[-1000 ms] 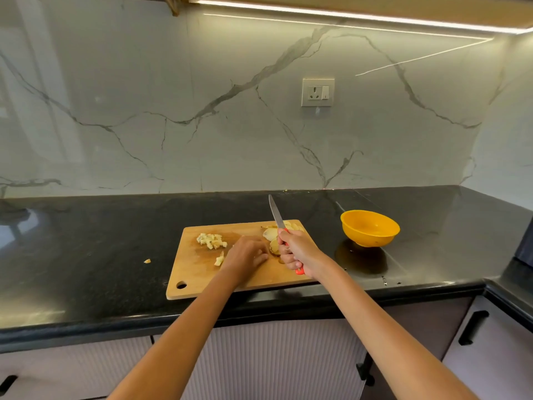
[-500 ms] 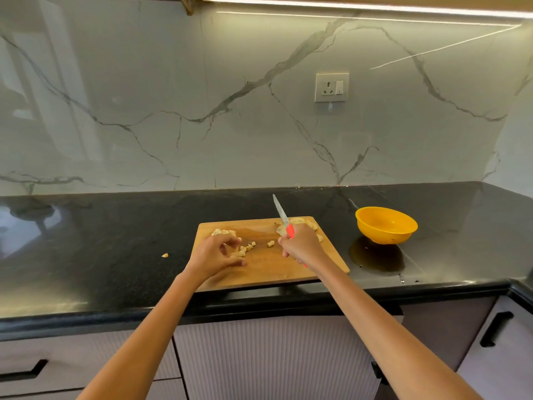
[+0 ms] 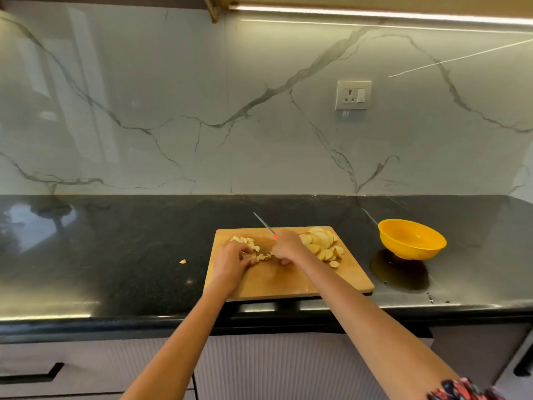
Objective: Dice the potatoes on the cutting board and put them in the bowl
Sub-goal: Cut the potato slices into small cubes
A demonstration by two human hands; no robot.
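A wooden cutting board (image 3: pixel 288 280) lies on the black counter. Potato slices (image 3: pixel 323 245) are piled at its far right. Small diced potato pieces (image 3: pixel 250 246) lie at its far left. My right hand (image 3: pixel 287 247) grips a red-handled knife (image 3: pixel 264 224), blade pointing away and left. My left hand (image 3: pixel 233 259) rests curled on the diced pieces beside the knife hand; what its fingers hold is hidden. The yellow bowl (image 3: pixel 412 238) stands on the counter right of the board and looks empty.
One stray potato piece (image 3: pixel 182 261) lies on the counter left of the board. A wall socket (image 3: pixel 353 95) is on the marble backsplash. The counter's front edge runs just below the board, with drawers beneath.
The view shifted left. My left hand moved right onto the diced pieces, closer to the knife hand. The knife hand stayed over the board's middle.
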